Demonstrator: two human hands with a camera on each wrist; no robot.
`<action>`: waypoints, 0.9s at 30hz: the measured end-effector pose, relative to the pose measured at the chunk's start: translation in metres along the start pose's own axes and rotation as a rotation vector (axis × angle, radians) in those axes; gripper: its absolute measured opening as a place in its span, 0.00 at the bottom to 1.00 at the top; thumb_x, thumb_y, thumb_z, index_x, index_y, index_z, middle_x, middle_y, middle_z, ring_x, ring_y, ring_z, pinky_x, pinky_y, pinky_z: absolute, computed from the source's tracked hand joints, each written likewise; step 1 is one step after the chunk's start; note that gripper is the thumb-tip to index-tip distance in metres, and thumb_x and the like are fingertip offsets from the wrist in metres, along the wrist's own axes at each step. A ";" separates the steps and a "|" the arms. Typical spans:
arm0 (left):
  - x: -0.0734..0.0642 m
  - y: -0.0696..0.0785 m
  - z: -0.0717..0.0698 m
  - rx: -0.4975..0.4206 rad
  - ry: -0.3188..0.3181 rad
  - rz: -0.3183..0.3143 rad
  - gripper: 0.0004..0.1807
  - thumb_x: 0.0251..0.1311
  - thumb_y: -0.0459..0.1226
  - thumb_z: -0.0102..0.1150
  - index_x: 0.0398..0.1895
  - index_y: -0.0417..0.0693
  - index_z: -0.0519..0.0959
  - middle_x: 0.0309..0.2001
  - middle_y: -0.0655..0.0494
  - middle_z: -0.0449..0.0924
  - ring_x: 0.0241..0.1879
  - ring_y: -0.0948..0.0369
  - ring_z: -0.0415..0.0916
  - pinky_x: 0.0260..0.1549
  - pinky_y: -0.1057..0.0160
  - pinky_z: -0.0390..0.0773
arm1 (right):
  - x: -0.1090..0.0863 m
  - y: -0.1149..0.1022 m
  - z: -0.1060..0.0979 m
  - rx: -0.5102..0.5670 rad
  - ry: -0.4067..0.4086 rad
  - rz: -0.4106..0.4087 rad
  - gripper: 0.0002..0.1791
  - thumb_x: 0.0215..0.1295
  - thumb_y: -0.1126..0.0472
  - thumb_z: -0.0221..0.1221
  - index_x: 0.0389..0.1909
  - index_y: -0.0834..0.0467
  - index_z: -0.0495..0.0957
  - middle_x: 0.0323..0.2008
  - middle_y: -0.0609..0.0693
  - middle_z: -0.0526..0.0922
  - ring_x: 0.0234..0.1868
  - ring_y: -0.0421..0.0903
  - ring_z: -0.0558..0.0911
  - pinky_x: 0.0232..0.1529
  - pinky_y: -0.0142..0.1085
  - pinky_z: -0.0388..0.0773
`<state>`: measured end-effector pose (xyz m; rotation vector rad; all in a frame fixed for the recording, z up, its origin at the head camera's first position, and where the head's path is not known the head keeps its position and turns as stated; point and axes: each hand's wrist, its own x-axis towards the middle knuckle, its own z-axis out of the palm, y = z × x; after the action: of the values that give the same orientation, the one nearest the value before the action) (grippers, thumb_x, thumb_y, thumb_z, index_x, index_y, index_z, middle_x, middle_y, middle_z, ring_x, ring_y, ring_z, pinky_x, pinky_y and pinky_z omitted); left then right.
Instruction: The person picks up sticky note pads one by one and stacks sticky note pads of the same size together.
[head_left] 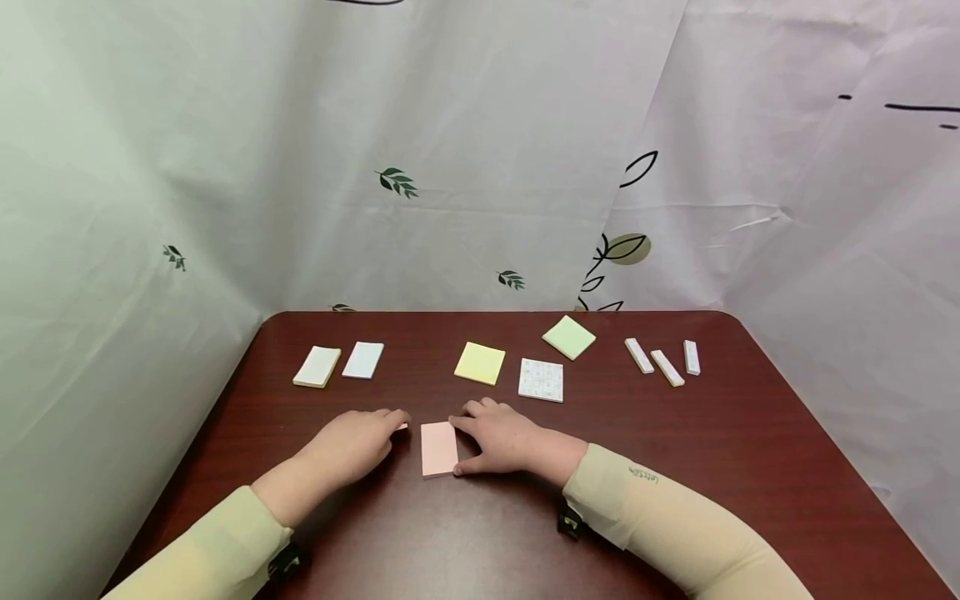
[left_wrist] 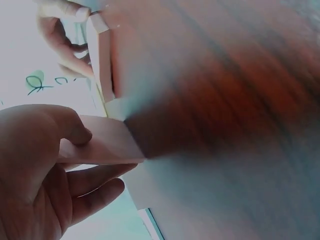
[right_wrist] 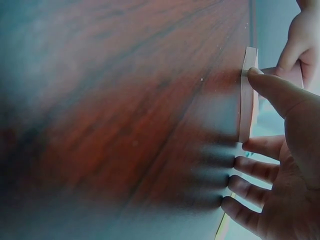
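We see the left hand (head_left: 352,446) pinching a pale pinkish pad (left_wrist: 112,140) between thumb and fingers. The right hand (head_left: 502,437) grips a pink notepad (head_left: 438,450) by thumb and forefinger, between both hands on the table (head_left: 405,542). Beyond, we see a yellow notepad (head_left: 480,363), a patterned notepad (head_left: 541,380) and, farther right, three narrow white blocks (head_left: 639,356).

Left hand (left_wrist: 42,162) pinching pale pad (left_wrist: 111,142), right hand (left_wrist: 61,42) holding second pad (left_wrist: 103,57)
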<state>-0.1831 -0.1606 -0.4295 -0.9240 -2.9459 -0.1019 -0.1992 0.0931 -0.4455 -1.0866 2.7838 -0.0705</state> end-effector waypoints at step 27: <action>0.000 -0.021 -0.008 -0.635 -0.268 -0.089 0.19 0.54 0.29 0.61 0.51 0.47 0.80 0.32 0.62 0.77 0.33 0.63 0.72 0.37 0.59 0.72 | 0.000 0.000 -0.001 -0.011 -0.002 -0.003 0.42 0.60 0.32 0.61 0.70 0.50 0.70 0.58 0.48 0.73 0.56 0.46 0.71 0.58 0.41 0.71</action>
<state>-0.1943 -0.1783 -0.4230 -0.9079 -3.2518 -1.0439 -0.1994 0.0928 -0.4443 -1.0924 2.7837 -0.0547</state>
